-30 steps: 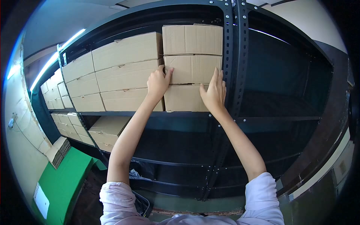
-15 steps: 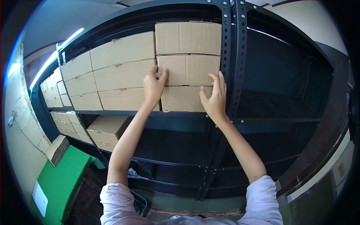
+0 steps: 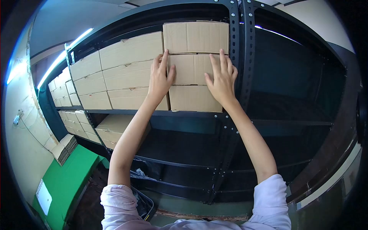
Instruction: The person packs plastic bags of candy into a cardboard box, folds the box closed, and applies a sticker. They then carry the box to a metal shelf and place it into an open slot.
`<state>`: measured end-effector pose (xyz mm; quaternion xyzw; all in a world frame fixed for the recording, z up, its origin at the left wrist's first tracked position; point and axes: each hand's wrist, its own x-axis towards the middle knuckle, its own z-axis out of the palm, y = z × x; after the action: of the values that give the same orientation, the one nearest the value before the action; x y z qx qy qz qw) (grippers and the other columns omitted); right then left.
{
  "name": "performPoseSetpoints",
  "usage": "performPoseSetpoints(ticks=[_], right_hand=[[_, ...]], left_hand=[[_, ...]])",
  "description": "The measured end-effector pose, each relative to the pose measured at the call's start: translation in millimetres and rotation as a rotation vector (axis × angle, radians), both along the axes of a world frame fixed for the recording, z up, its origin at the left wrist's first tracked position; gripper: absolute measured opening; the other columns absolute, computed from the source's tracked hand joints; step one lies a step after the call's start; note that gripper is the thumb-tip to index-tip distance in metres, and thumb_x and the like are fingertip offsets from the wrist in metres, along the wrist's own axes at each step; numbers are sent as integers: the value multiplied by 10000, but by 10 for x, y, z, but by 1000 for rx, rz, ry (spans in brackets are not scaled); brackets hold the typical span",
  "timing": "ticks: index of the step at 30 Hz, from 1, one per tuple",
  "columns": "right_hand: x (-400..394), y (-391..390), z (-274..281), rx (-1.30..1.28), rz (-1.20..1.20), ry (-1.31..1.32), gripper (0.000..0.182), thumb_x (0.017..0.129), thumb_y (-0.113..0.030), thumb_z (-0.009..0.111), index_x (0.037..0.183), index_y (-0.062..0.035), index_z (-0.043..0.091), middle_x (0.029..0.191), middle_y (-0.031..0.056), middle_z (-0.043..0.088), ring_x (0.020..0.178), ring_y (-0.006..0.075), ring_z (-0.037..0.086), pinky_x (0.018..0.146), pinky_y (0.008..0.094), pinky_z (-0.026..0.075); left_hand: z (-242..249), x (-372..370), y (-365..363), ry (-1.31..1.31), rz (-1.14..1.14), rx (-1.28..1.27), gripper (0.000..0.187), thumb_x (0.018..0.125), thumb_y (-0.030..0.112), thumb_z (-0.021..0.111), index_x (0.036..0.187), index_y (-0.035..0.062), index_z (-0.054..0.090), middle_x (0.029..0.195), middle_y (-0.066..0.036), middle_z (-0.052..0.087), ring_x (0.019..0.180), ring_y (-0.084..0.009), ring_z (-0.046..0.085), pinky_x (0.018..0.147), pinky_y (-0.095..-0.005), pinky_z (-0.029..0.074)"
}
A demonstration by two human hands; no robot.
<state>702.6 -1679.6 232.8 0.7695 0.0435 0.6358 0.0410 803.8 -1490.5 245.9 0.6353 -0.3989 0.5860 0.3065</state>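
Three cardboard boxes stand stacked in the right column of the upper shelf: a top box (image 3: pixel 196 37), a middle box (image 3: pixel 188 69) and a bottom box (image 3: pixel 193 98). My left hand (image 3: pixel 160 76), fingers apart, is at the left edge of the middle box, its fingertips near the seam under the top box. Spread over the right part of the middle box is my right hand (image 3: pixel 223 80), with its fingertips near the same seam. Neither hand is wrapped round anything.
More cardboard boxes (image 3: pixel 130 69) fill the shelf leftward. A dark metal upright (image 3: pixel 245 69) stands right of the stack. Below is a dark shelf (image 3: pixel 180 147). At the lower left are a green surface (image 3: pixel 69 172) and flattened cardboard (image 3: pixel 64 148).
Both hands have moved up along the middle box, and their fingers have straightened. The view has shifted slightly, so the shelf appears further right.
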Motion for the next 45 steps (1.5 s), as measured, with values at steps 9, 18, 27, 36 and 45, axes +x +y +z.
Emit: performPoseSetpoints(ticks=[9,18,27,36,45], right_hand=[[29,3,-76,1,-8,24,664,765,-242,637,1338,-75,346,1448,171,184,1299,367,227,963,537,242],[77,-71,-167,0,-31,51,670,834,-266,556,1399,-107,233,1466,157,144,1350,307,161,1039,507,177],[7,-72,-368,39,37,116,633,865,-285,519,1396,-89,233,1458,177,158,1350,321,152,1053,501,139],[-1112,-16,-2040,532,415,352,542,859,-150,527,1334,4,317,1397,173,311,1304,320,276,1055,427,207],[-1842,430,-4324,1581,238,402,458,905,-150,508,1311,-13,345,1275,222,437,1154,270,471,965,336,363]], left_hand=[[-130,96,-88,66,-44,-45,545,850,144,540,1299,-83,332,1155,-215,445,1042,-355,457,897,-406,386],[-245,146,-135,64,-68,-72,524,859,109,547,1301,-69,330,1192,-225,428,1053,-375,451,895,-407,389],[-472,0,-138,174,-122,-12,569,858,83,529,1342,-44,258,1287,-262,342,1167,-398,380,967,-412,341],[-2347,-966,934,707,-251,188,665,827,96,585,1369,-6,215,1367,-217,274,1271,-359,298,1032,-394,281],[-4221,-2050,2393,1273,103,-719,543,829,26,532,1326,57,313,1326,-127,357,1161,-262,436,882,-362,426]])
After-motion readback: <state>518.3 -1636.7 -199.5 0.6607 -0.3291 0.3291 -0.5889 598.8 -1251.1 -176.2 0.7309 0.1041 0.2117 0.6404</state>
